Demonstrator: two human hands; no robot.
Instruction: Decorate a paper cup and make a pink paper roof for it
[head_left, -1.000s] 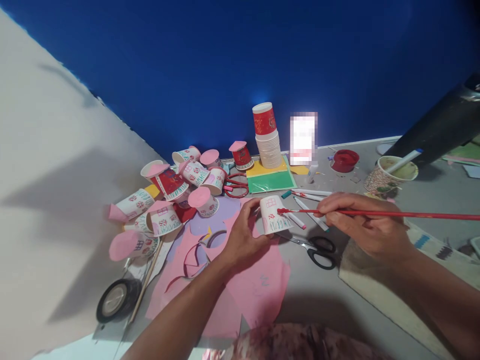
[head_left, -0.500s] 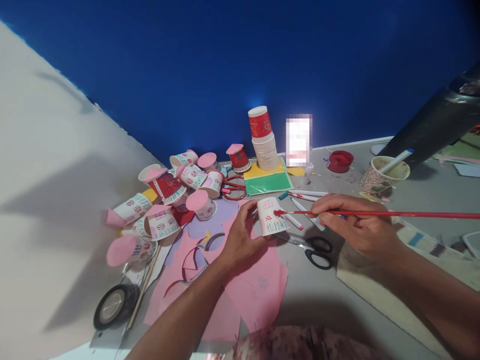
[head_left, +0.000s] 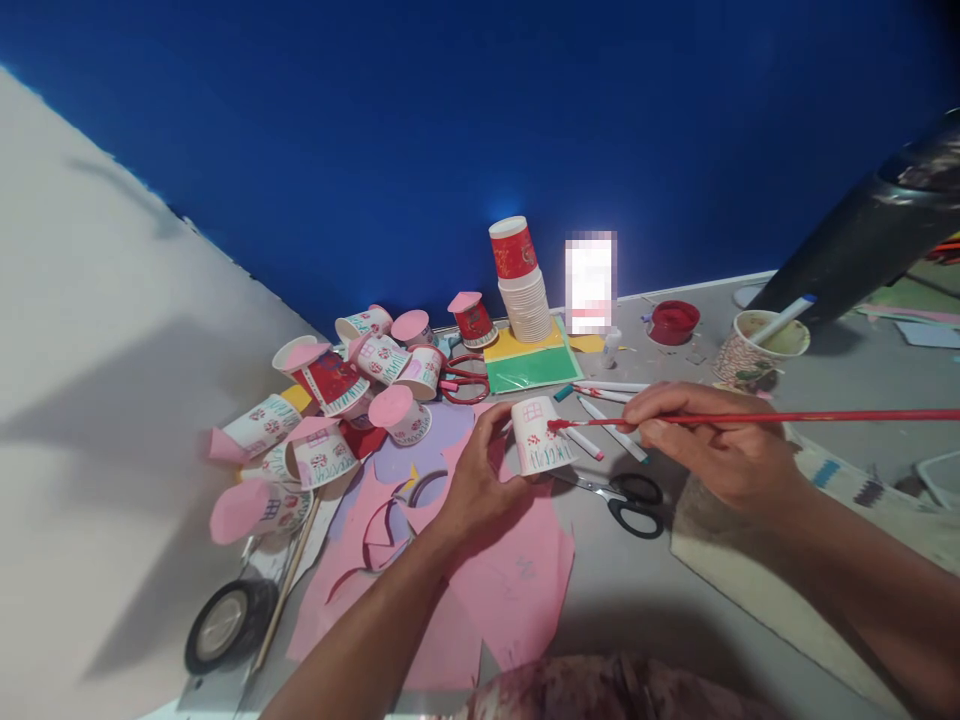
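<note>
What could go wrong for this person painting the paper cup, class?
1. The brush tip is loaded with red; the left hand holds the cup close to the wet spot, so paint may smear onto the fingers or the drawn window.
2. Drips could stain the pink paper beneath.
3. The right hand hovers over the scissors and markers, which it might knock.

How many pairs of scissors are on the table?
2: black-handled scissors lie just right of the paper cup being painted; red-handled scissors lie left of the green paper. Others may be hidden.
</note>
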